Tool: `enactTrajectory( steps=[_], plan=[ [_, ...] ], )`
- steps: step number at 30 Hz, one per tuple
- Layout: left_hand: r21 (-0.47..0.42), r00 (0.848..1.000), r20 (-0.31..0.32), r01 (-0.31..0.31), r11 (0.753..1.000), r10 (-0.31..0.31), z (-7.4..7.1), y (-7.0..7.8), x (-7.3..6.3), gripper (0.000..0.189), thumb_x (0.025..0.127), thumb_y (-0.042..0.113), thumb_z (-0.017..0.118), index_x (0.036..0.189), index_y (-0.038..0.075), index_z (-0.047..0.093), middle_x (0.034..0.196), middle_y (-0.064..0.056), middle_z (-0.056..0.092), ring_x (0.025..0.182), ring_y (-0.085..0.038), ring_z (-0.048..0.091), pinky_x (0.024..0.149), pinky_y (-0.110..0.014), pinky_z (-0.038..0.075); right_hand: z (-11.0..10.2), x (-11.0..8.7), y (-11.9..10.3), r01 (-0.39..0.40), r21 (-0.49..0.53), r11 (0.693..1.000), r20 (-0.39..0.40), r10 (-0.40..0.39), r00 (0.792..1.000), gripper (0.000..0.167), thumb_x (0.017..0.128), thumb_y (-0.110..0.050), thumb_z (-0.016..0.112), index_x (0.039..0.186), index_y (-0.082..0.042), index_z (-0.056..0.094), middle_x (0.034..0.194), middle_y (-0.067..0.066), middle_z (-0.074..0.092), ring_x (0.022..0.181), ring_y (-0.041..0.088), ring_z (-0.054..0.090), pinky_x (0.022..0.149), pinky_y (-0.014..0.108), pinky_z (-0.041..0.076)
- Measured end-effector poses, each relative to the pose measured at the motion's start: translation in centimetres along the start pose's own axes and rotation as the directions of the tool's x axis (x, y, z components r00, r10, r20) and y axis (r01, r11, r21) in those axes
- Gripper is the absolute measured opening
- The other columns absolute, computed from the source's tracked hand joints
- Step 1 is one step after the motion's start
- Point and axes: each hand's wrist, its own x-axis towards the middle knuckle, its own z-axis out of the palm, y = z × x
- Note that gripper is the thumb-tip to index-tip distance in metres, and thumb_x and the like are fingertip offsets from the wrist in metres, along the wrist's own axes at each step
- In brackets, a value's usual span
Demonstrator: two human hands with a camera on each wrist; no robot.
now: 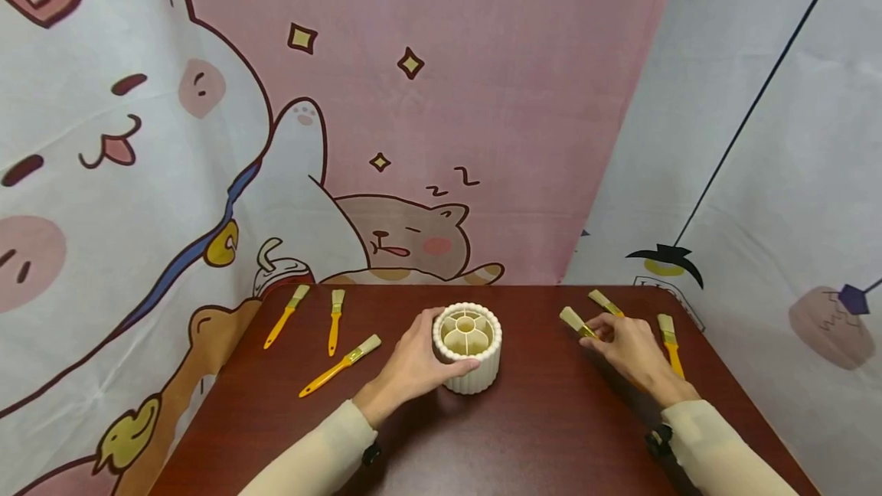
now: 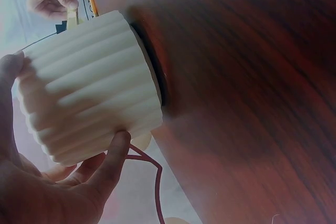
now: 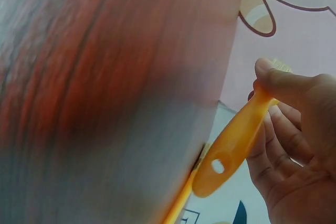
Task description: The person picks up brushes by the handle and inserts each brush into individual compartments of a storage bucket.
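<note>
A cream pen holder (image 1: 485,366) with ribbed sides and a scalloped rim stands upright on the table. Inside it, dividers run out from a central ring, and I see nothing in its compartments. My left hand (image 1: 416,358) grips the holder from the left, fingers and thumb around its wall, as the left wrist view also shows. Over at the right, my right hand (image 1: 630,347) pinches a paintbrush (image 1: 573,319) near its metal band, bristles pointing up and left. Its yellow handle (image 3: 231,153) slants down from the thumb in the right wrist view.
Left of the holder lie three yellow-handled paintbrushes: one at far left (image 1: 284,320), one upright-lying (image 1: 334,324) and one slanted (image 1: 341,366). Beyond the right hand is another paintbrush (image 1: 606,303), with one more paintbrush (image 1: 669,343) to its right. A cartoon-printed cloth (image 1: 524,136) rises behind the dark red table (image 1: 510,450).
</note>
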Motion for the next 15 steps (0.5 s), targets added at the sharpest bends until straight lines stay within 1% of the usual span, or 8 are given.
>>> enactTrajectory(
  steps=[4,7,12,15],
  plan=[
    [-0.001,1.0,0.001,0.001,1.0,-0.001,-0.1,0.1,0.0,0.116,0.079,0.076,0.099,0.165,0.014,0.051,0.153,-0.011,0.068,0.139,-0.034,0.071,0.116,-0.055,0.062,-0.2,0.0,-0.9,0.024,0.016,1.0,-0.045,-0.023,0.999,0.026,0.097,-0.023,0.098,0.116,-0.009,0.085,0.092,-0.002,0.083,0.078,0.011,0.068,0.07,0.025,0.057],
    [0.001,1.0,0.002,0.0,1.0,0.0,-0.1,0.1,0.0,0.116,0.079,0.076,0.099,0.165,0.014,0.052,0.153,-0.011,0.068,0.139,-0.033,0.072,0.116,-0.055,0.062,-0.3,-0.1,-1.6,0.042,0.019,0.999,-0.073,-0.04,0.996,0.024,0.098,-0.023,0.097,0.115,-0.011,0.086,0.093,-0.001,0.084,0.078,0.01,0.07,0.069,0.025,0.057],
    [0.002,1.0,0.006,-0.001,1.0,0.001,0.0,0.1,-0.1,0.116,0.079,0.076,0.099,0.165,0.014,0.051,0.153,-0.011,0.068,0.139,-0.033,0.072,0.116,-0.054,0.062,-0.6,-0.3,-3.0,0.062,0.023,0.998,-0.098,-0.059,0.993,0.023,0.099,-0.022,0.096,0.116,-0.011,0.085,0.096,-0.001,0.085,0.079,0.01,0.072,0.067,0.025,0.056],
    [0.002,1.0,0.004,-0.001,1.0,0.001,0.0,0.0,0.0,0.116,0.079,0.076,0.099,0.165,0.014,0.051,0.153,-0.011,0.068,0.139,-0.033,0.072,0.116,-0.054,0.062,-0.7,-0.3,-3.7,0.074,0.022,0.997,-0.109,-0.072,0.991,0.023,0.099,-0.023,0.096,0.115,-0.012,0.085,0.095,-0.002,0.085,0.079,0.01,0.071,0.067,0.025,0.055]
  ],
)
